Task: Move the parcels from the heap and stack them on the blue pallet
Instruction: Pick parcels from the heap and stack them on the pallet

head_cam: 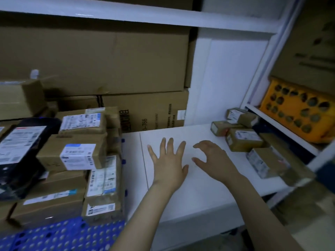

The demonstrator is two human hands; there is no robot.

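Since both hands hold nothing, we seem set for the next pick. Our left hand is spread flat, our right hand loosely curled, over the white surface. The parcels wait at middle right; next we must grab one for the blue pallet, lower left.

blue pallet mostly covered, labels unreadable

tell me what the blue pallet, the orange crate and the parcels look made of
Blue pallet: moulded plastic, likely, from its glossy perforated grid. Orange crate: plastic too, with round moulded holes. Parcels: brown cardboard, matte, taped, with white paper labels.
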